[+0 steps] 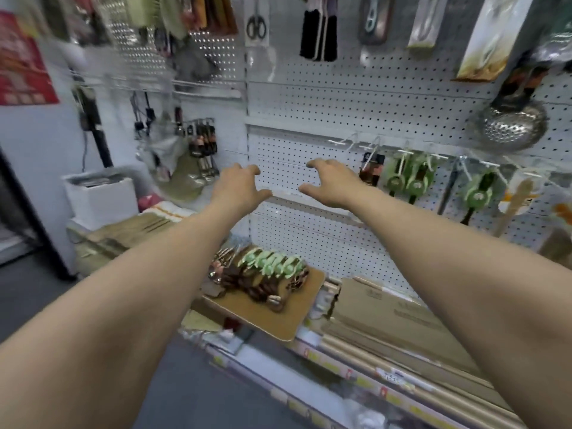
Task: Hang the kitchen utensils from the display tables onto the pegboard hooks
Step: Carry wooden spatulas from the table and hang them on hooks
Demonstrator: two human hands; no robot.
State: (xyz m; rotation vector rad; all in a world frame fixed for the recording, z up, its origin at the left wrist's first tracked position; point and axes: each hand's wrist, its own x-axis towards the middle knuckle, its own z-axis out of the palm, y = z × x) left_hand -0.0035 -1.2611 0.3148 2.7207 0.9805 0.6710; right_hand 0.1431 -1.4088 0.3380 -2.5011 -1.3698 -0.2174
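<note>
Green-headed, brown-handled utensils [266, 270] lie heaped below. Left hand [240, 188] and right hand [331, 184] hover, grips spread, empty. Best to lift one singly.

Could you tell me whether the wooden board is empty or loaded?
Loaded: a heap of green and brown utensils lies on the wooden board.

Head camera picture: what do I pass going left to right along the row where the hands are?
White box → left hand → right hand → brown utensil → pair of green utensils → single green utensil → wooden spatula.
</note>
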